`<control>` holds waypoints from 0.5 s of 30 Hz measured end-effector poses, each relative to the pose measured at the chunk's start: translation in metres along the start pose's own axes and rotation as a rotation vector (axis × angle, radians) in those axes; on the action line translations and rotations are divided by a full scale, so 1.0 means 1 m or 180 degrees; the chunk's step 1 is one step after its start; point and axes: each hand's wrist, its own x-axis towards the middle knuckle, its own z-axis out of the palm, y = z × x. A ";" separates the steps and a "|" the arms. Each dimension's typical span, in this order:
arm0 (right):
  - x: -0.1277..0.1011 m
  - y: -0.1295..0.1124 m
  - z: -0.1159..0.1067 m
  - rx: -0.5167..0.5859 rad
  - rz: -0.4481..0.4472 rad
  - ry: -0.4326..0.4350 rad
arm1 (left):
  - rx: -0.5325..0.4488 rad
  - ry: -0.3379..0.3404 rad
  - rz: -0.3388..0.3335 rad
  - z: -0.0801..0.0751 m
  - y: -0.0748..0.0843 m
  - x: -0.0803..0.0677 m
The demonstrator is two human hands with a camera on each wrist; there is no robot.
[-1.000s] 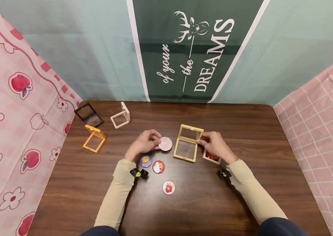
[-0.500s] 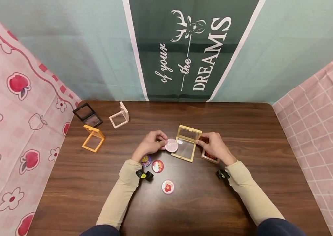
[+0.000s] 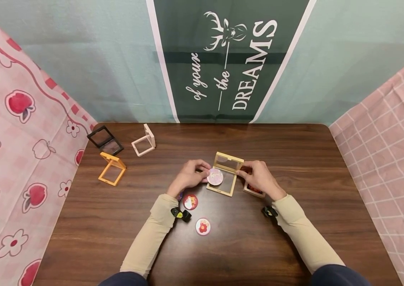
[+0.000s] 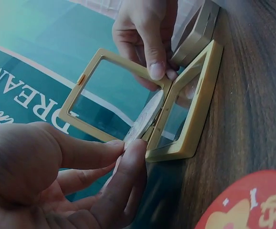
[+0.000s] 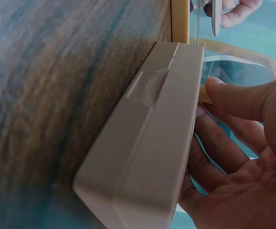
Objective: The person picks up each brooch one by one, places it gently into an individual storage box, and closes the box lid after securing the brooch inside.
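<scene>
Thumb and fingers of my left hand (image 3: 190, 174) pinch a round pink badge (image 3: 215, 176) by its edge. The badge is over the lower half of an opened yellow display frame (image 3: 219, 192) with clear film windows; in the left wrist view the badge (image 4: 146, 117) is tilted near the hinge. My right hand (image 3: 260, 176) grips that frame at its right hinge corner, thumb in front. Beneath the right hand lies a closed beige case (image 3: 253, 192) with something red inside, partly covered by the hand.
At the back left stand opened black (image 3: 114, 147), orange (image 3: 107, 180) and pale pink (image 3: 143, 152) frames. In front of the left hand lie a red badge (image 3: 190, 201) and a white flower badge (image 3: 203, 227). A purple badge (image 3: 179, 196) is mostly hidden by the left wrist.
My left hand has carried the pink badge rightward from beside the yellow frame to over its lower window. The right hand keeps its grip on the frame. The left wrist now covers the purple badge.
</scene>
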 end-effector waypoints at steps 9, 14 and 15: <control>0.000 0.001 0.000 0.0026 0.0034 -0.0068 | -0.0120 -0.0003 -0.0019 0.010 0.000 0.005; 0.000 0.001 -0.001 -0.0018 0.0055 -0.0083 | -0.0090 -0.0009 -0.0037 0.013 0.002 0.007; 0.000 0.000 -0.001 -0.0024 0.0057 -0.0080 | -0.0091 -0.0017 -0.0042 0.014 0.003 0.008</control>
